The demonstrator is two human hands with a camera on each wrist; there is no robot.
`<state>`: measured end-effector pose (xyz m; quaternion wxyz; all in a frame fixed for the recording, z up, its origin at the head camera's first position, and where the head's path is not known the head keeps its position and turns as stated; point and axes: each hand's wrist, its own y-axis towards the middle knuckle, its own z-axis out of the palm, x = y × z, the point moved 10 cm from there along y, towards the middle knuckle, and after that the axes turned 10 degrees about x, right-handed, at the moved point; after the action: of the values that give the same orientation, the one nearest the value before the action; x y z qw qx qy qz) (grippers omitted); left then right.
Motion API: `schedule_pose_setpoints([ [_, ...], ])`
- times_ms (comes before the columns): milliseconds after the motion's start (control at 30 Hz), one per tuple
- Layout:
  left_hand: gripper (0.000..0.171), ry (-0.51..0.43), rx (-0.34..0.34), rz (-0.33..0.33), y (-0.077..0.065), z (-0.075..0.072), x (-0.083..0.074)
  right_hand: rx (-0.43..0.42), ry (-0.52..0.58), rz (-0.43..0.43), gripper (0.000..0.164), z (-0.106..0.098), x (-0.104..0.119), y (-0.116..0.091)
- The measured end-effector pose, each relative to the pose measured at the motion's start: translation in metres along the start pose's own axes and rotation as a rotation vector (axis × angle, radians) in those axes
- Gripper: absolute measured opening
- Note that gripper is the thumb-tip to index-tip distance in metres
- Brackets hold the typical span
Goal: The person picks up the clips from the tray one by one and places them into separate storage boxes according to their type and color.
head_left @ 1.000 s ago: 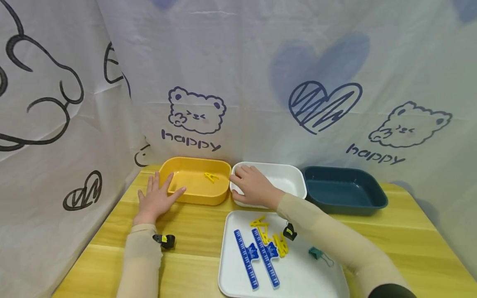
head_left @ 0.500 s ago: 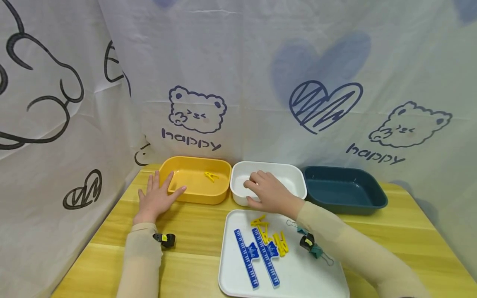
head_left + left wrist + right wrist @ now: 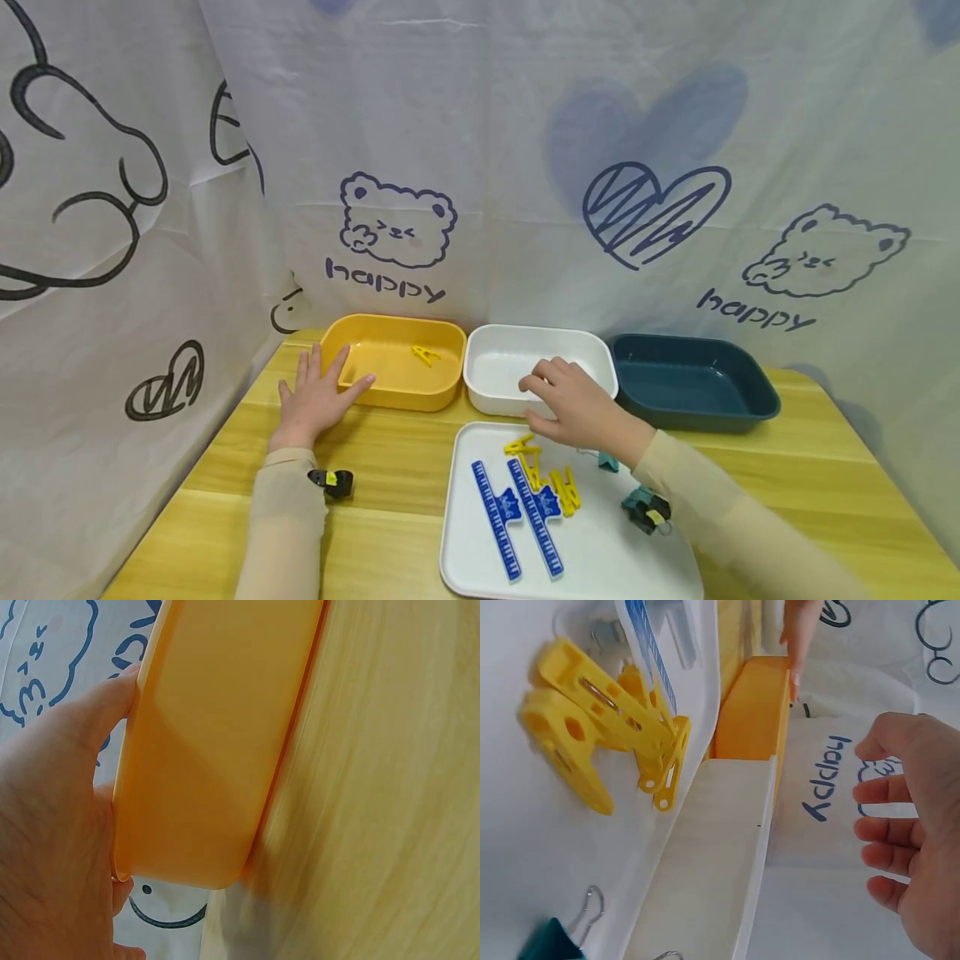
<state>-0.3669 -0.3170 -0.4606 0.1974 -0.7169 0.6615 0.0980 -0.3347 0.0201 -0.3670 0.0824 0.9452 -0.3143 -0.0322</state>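
Shifted since half a second ago: right hand (image 3: 577, 404), drawn rightward and slightly nearer, from over the middle of the white bin (image 3: 498, 401) to right of middle at its near rim. No change seen in left hand (image 3: 318, 402).

Nearest, on the wooden surface (image 3: 390, 517): white tray (image 3: 600, 558) bearing two blue piano-key clips (image 3: 493, 518), slanted and roughly parallel. Just beyond and beside these: cluster of yellow clips (image 3: 567, 492), partly overlapping. To the right: teal binder clips (image 3: 637, 497), partly hidden by right forearm (image 3: 720, 500).

Above, toward the white bin: right hand, fingers loosely bent, parted from thumb, nothing held. Farther left: left hand, fingers spread, touching yellow bin (image 3: 405, 400) at its left end, thumb at near rim.

Farther, side by side: yellow bin, white bin, dark teal bin (image 3: 697, 419). Lying in yellow bin, toward the right: lone yellow clip (image 3: 425, 356). Behind: printed cloth (image 3: 510, 167).

Progress, judged from layout: probably early. Done, as far as seen: one yellow clip in yellow bin. Left: all clips on white tray.
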Motion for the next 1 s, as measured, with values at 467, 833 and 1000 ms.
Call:
schedule_pose_setpoints([
  [467,0.093,-0.003,0.007,-0.003,0.0,-0.001,-0.001,0.018,0.079,0.091,0.034,0.008,-0.007,-0.043],
  [833,0.092,-0.014,0.018,-0.005,-0.001,-0.001,-0.003,0.08,0.161,0.205,0.04,0.025,-0.016,-0.073],
  [1000,0.092,-0.016,0.025,-0.009,-0.001,0.0,-0.001,0.135,0.218,0.253,0.044,0.037,-0.02,-0.083],
])
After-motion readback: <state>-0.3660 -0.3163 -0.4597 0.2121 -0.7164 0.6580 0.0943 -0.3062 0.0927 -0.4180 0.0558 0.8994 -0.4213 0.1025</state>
